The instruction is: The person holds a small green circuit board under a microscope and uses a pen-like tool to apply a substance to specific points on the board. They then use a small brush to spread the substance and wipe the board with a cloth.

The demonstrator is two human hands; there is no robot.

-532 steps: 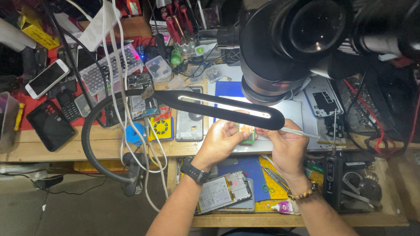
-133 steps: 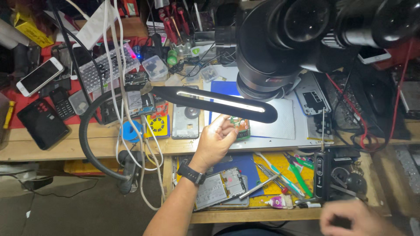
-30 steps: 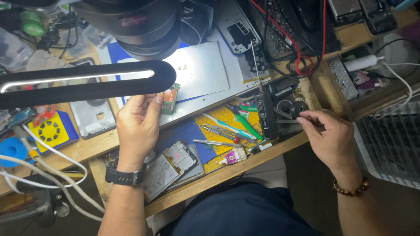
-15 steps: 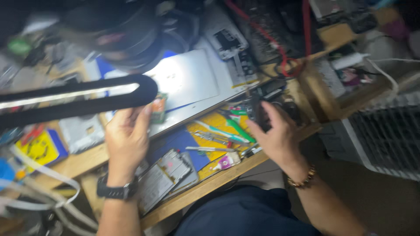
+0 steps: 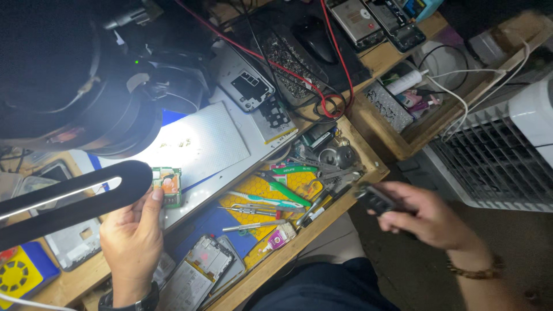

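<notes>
My left hand [image 5: 133,233] pinches a small green circuit board [image 5: 167,185] between thumb and fingers, just under the black bar lamp [image 5: 69,198] and over the edge of the lit white work mat [image 5: 199,144]. Off the bench to the right, my right hand [image 5: 429,216] grips a small black object [image 5: 375,200]; it is blurred and I cannot tell what it is. A black watch sits on my left wrist, a bead bracelet on my right.
A microscope head [image 5: 75,86] hangs over the mat. The open drawer [image 5: 288,198] holds tweezers, screwdrivers, green-handled tools and a small tube. Opened phones [image 5: 201,268] lie at the bench front. A white fan grille [image 5: 495,161] stands at right.
My right hand has pulled back from the drawer to the right, off the bench, with the black object in it. My left hand keeps hold of the green board.
</notes>
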